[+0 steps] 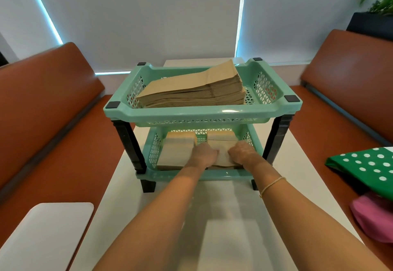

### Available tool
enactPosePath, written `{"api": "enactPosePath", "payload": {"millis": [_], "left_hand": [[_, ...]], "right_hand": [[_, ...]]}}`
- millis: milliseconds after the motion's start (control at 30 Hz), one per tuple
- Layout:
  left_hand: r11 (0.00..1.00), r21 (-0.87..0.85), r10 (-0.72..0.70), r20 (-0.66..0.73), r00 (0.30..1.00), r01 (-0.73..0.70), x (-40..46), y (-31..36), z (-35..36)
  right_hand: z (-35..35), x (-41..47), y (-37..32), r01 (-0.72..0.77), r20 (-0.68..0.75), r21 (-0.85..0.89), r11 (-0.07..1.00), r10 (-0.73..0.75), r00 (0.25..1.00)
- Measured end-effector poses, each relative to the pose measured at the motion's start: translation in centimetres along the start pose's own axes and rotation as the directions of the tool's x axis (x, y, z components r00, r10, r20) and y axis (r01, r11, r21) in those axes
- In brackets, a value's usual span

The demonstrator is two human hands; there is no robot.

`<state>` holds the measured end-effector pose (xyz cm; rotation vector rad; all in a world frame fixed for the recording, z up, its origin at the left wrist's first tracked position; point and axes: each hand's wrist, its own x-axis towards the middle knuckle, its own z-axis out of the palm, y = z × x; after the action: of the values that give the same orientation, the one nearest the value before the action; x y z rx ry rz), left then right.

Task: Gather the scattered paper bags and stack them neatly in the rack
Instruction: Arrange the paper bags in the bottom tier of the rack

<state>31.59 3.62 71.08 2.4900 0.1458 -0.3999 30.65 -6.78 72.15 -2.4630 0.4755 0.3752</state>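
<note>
While both hands reach into the bottom shelf of the green rack [202, 113], the left hand [205, 154] and right hand [241, 152] curl their fingers on a small stack of paper bags [222, 153] near the middle of the frame. A hard push could crumple it or bump the other low stack [177, 150]. Fingertips are hidden. A big pile [191, 91] fills the top shelf.

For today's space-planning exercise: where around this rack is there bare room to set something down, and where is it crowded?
Free: the white table in front of the rack, between the forearms and beside them. Crowded: the top tray, nearly filled by a tall bag stack; the lower tray, where the left hand and right hand hold bags beside another stack.
</note>
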Motion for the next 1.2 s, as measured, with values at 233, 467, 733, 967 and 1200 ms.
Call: {"api": "enactPosePath", "payload": {"millis": [233, 467, 733, 967, 1200], "left_hand": [[0.998, 0.053, -0.011, -0.031, 0.999, 0.013, 0.3, 0.4, 0.5], [0.999, 0.039, -0.017, -0.037, 0.999, 0.019, 0.5, 0.2, 0.5], [0.999, -0.007, -0.044, -0.053, 0.998, 0.043, 0.5, -0.1, 0.9], [1.000, 0.013, -0.022, -0.119, 0.993, 0.024, 0.4, 0.0, 1.3], [0.995, 0.078, 0.070, -0.085, 0.994, -0.064, 0.7, -0.2, 1.9]], "right_hand": [[0.3, 0.2, 0.0, 0.034, -0.038, -0.148, 0.988, -0.040, 0.998], [0.6, 0.1, 0.0, 0.079, -0.065, -0.340, 0.937, -0.107, 0.992], [1.0, 0.3, 0.3, 0.085, -0.080, -0.350, 0.933, -0.120, 0.990], [1.1, 0.2, 0.3, 0.127, -0.078, -0.429, 0.894, -0.177, 0.981], [1.2, 0.4, 0.3, 0.133, -0.051, -0.445, 0.886, -0.173, 0.984]]}}
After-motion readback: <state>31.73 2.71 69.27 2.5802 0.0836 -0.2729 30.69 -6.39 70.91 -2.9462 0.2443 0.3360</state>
